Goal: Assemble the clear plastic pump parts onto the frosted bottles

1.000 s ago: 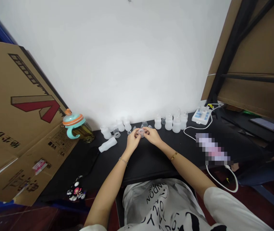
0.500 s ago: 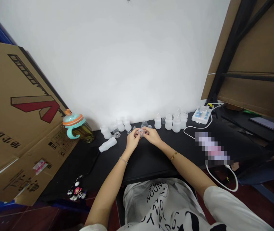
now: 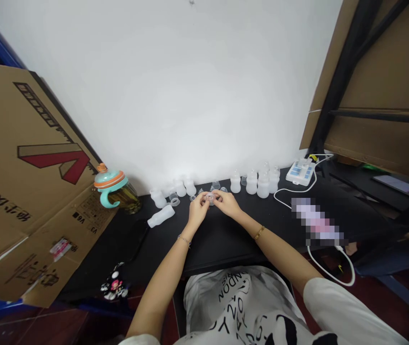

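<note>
Between my two hands, over the black table, is a small clear bottle ring (image 3: pixel 210 197). The fingertips of my left hand (image 3: pixel 198 207) pinch its left side. On its right side, my right hand (image 3: pixel 226 203) grips it with thumb and fingers. Whether a nipple sits inside the ring is too small to tell. Just behind my hands lie several clear nipples and rings, such as a clear nipple (image 3: pixel 216 184), partly hidden by my fingers. To the left, a frosted white bottle (image 3: pixel 161 216) lies on its side beside a clear ring (image 3: pixel 175 201).
Frosted baby bottles (image 3: pixel 263 185) stand in a group at the back right, others (image 3: pixel 189 187) at the back left. A lidded teal-and-orange jug (image 3: pixel 115 189) stands left by a cardboard box (image 3: pixel 46 191). A power strip (image 3: pixel 300 172) with white cable and a blurred-out object (image 3: pixel 317 222) lie right.
My hands stay in nearly the same place, both still holding the clear ring. Nothing else has visibly moved apart from a very slight shift of the view.
</note>
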`<state>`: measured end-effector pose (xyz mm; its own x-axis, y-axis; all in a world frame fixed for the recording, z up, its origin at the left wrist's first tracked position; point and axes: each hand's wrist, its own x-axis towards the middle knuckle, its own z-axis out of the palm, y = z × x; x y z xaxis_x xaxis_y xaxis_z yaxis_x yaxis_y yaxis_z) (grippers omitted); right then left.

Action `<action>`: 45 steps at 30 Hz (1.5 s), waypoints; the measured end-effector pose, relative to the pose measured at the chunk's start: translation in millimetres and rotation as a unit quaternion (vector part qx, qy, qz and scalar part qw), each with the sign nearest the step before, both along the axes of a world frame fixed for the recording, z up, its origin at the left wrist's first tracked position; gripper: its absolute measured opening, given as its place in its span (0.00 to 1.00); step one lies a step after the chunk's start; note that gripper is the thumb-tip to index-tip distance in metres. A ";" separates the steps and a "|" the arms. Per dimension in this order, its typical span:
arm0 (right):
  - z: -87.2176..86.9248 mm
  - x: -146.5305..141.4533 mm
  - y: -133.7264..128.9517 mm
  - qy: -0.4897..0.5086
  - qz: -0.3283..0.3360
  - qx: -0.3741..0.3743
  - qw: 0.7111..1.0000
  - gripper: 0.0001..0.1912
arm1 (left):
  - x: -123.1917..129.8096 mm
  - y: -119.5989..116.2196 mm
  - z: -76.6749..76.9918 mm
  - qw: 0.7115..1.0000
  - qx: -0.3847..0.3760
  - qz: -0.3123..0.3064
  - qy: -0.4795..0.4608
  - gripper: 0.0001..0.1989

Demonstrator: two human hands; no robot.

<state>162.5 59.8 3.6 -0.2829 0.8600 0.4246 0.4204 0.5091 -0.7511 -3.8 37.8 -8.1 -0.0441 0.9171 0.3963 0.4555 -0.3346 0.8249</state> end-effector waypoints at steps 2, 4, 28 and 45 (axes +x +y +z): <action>-0.1 0.0 0.2 -0.001 -0.001 -0.003 1.000 0.13 | 0.1 -0.2 0.1 1.000 0.000 0.002 0.000 0.14; 0.1 0.1 0.2 -0.001 -0.002 -0.004 1.000 0.14 | 0.4 -0.5 0.7 1.000 0.001 0.003 0.002 0.14; -1.7 -2.2 0.3 -0.003 0.008 0.009 1.000 0.12 | -3.2 2.6 -0.9 1.000 0.001 0.018 0.003 0.15; -3.5 -1.5 2.4 0.003 -0.002 0.007 1.000 0.12 | -1.4 0.5 0.9 1.000 0.014 0.005 -0.004 0.15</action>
